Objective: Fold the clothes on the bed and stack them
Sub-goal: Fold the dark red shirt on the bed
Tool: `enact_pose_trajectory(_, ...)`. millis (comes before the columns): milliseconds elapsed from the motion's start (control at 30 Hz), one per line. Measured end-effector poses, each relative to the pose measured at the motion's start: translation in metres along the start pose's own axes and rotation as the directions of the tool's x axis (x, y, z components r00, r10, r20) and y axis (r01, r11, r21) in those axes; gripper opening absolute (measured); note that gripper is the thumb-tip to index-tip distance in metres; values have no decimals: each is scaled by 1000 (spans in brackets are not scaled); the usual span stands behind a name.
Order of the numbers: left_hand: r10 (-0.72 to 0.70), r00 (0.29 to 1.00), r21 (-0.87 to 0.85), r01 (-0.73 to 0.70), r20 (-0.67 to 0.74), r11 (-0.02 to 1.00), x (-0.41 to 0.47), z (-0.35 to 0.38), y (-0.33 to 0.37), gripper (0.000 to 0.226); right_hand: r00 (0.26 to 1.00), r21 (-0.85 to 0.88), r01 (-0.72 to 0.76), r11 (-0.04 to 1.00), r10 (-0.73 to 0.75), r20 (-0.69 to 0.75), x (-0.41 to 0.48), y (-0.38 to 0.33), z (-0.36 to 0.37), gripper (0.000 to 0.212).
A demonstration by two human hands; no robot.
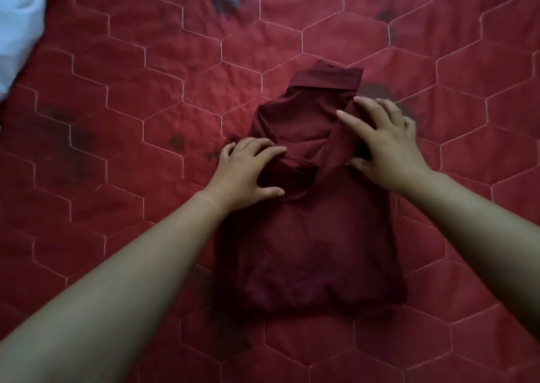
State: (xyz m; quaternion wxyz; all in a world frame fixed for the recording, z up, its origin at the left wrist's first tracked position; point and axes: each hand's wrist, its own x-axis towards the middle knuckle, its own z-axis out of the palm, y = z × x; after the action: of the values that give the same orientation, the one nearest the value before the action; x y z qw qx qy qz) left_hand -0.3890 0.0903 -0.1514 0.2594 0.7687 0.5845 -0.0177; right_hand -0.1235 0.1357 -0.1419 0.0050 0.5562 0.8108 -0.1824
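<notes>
Head view shows the fingers of the left hand (pixel 245 169) curled over a folded-in sleeve edge of the dark maroon cloth shirt (pixel 309 236), thumb underneath and fingertips on top, so the fold is pinched lightly, probably to keep it from springing open. The right hand (pixel 382 146) lies nearly flat with its fingers spread across the opposite sleeve, pressing rather than gripping; it appears to hold nothing, only to pin the cloth down. Both sleeves cross toward the middle of the garment's back, which narrows it into a column ready for folding lengthwise. The shirt lies collar away from the person, hem nearest, flat in the middle of the red quilted bedspread with hexagon stitching (pixel 117 120). At the far left corner a crumpled pale blue-white garment (pixel 20 20) rests well apart, seemingly waiting its turn. No finished stack is visible, so the task looks early.
</notes>
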Motion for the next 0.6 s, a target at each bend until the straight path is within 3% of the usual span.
enact_pose_trajectory(133,-40,994,-138,26,-99,990,-4,3,0,65,996,384,-65,921,82,-28,11,-3,4,67)
enact_pose_trajectory(233,-121,970,-268,62,-210,961,-9,4,3,53,958,572,-173,802,272,-91,18,-4,5,36)
enact_pose_trajectory(300,-196,943,-355,92,-269,930,-10,2,4,52,913,635,-238,735,392,-111,26,-3,3,28)
enact_pose_trajectory(400,-271,925,-416,144,-265,898,-5,-4,3,60,874,644,-272,716,463,-147,37,0,1,29)
enact_pose_trajectory(500,-257,951,-258,208,-174,943,1,-6,-3,83,875,634,-242,735,448,-186,38,1,1,39)
enact_pose_trajectory(600,-196,974,-132,181,-110,975,6,-6,-9,96,898,637,-199,745,399,-187,32,1,5,51)
